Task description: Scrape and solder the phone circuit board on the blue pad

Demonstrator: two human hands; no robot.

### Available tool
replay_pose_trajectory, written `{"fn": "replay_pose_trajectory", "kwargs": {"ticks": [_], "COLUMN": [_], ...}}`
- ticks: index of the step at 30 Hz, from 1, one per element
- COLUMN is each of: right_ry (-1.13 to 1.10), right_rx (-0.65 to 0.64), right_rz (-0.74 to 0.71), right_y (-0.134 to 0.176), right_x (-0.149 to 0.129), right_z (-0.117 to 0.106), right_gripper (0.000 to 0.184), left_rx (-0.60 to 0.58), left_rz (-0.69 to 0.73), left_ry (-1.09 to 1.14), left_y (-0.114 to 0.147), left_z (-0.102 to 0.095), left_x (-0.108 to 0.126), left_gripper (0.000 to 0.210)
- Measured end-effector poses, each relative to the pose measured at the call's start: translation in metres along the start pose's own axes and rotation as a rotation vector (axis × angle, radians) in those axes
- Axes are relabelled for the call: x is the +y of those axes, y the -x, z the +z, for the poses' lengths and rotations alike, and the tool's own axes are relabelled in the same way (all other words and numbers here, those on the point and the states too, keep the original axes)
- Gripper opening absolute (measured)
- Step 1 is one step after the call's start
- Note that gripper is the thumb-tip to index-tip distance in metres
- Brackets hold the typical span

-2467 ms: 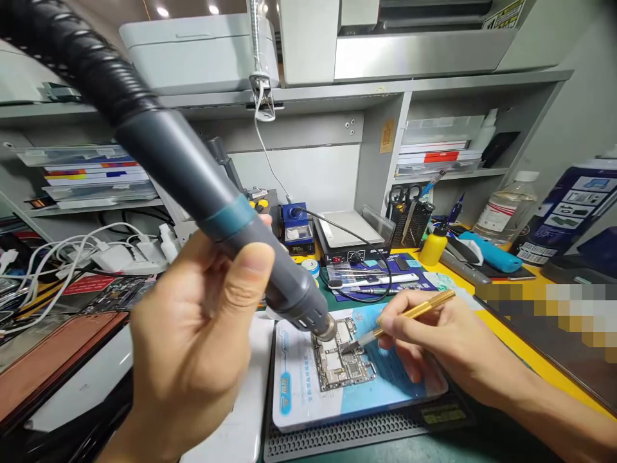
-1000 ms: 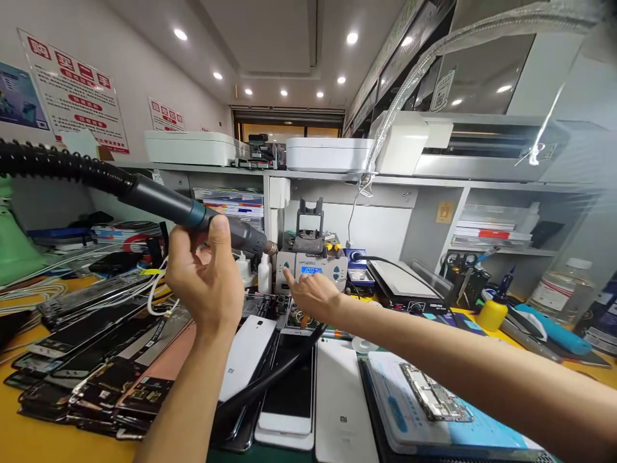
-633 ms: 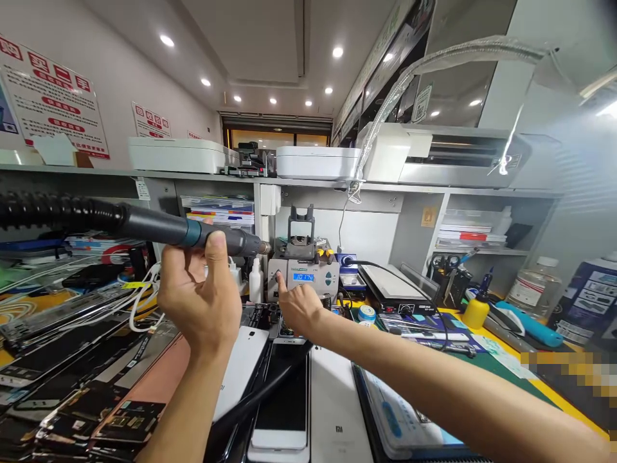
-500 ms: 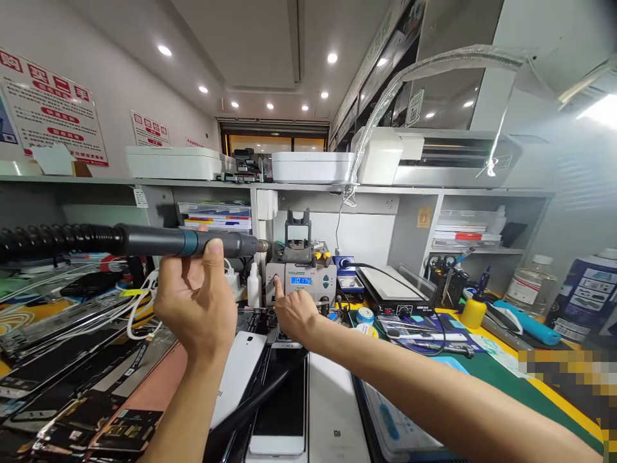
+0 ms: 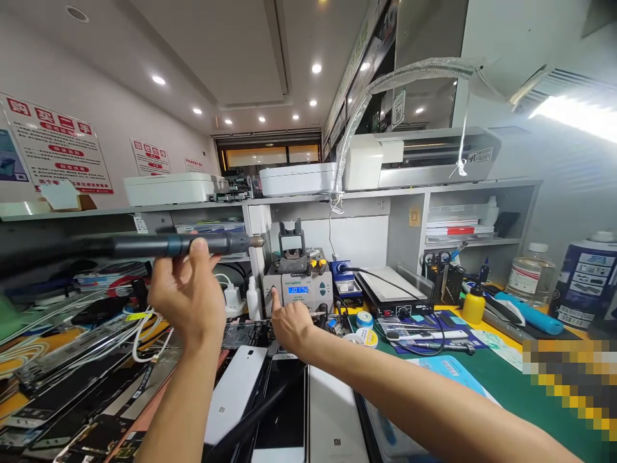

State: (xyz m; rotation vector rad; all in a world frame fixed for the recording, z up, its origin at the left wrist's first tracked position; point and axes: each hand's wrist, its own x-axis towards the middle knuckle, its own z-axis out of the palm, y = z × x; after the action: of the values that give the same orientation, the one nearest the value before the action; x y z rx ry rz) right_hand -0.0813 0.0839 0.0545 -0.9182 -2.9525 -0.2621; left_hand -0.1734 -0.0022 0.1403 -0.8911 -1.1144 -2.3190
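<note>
My left hand (image 5: 187, 292) is wrapped round the dark grey handle of a hot air gun (image 5: 144, 245), held level with its metal nozzle pointing right. A thick black hose trails from its left end, blurred. My right hand (image 5: 292, 325) reaches forward, holding nothing. Its index finger is stretched onto the left side of the front panel of a grey hot air station (image 5: 315, 294), touching near a button there; the other fingers look curled. Blue digits glow on the station's display. Below my hands lie white phones (image 5: 237, 389) and a phone with a dark screen (image 5: 281, 402).
Phone parts and white cables (image 5: 144, 337) crowd the left side. To the right stand a heating plate (image 5: 390, 289), a yellow bottle (image 5: 475, 305), a clear bottle (image 5: 530, 276) and a large blue can (image 5: 585, 283). A shelf (image 5: 405, 193) with white machines runs across the back.
The view has shifted slightly. The hot air gun remains in my left hand, its hose end now blurred. My right index finger stays at the same place on the station.
</note>
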Motion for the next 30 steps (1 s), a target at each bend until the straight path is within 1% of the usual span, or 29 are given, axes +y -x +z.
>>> {"fn": "replay_pose_trajectory", "kwargs": {"ticks": [2, 4, 6, 8, 9, 11, 18, 25, 30], "right_ry": [-0.004, -0.006, -0.007, -0.008, -0.01, -0.013, -0.033, -0.051, -0.049], "right_rx": [0.004, 0.011, 0.018, 0.027, 0.033, 0.045, 0.057, 0.053, 0.038], "right_rz": [-0.001, 0.004, 0.012, 0.019, 0.02, 0.021, 0.014, 0.006, 0.008], "right_y": [-0.001, -0.002, -0.003, -0.003, -0.004, -0.005, -0.008, -0.007, -0.007], "right_x": [-0.001, -0.001, -0.001, -0.001, 0.0, 0.0, 0.002, 0.004, 0.004], "right_z": [0.001, 0.001, 0.002, 0.003, 0.004, 0.006, 0.01, 0.011, 0.009], "right_gripper": [0.031, 0.031, 0.031, 0.031, 0.031, 0.032, 0.032, 0.032, 0.033], "left_rx": [-0.058, -0.122, -0.177, -0.213, -0.223, -0.225, -0.166, -0.195, -0.212], "left_rz": [0.024, 0.067, 0.097, 0.116, 0.122, 0.13, 0.127, 0.164, 0.174], "left_ry": [-0.026, -0.054, -0.109, -0.167, -0.187, -0.203, -0.163, -0.121, -0.136], "left_y": [-0.019, -0.037, -0.05, -0.056, -0.056, -0.052, -0.034, -0.02, -0.018], "left_z": [0.025, 0.055, 0.082, 0.099, 0.104, 0.104, 0.082, 0.075, 0.073], "left_x": [-0.002, -0.004, -0.006, -0.007, -0.008, -0.008, 0.004, 0.015, 0.02], "left_gripper": [0.033, 0.033, 0.031, 0.028, 0.027, 0.027, 0.033, 0.027, 0.028]}}
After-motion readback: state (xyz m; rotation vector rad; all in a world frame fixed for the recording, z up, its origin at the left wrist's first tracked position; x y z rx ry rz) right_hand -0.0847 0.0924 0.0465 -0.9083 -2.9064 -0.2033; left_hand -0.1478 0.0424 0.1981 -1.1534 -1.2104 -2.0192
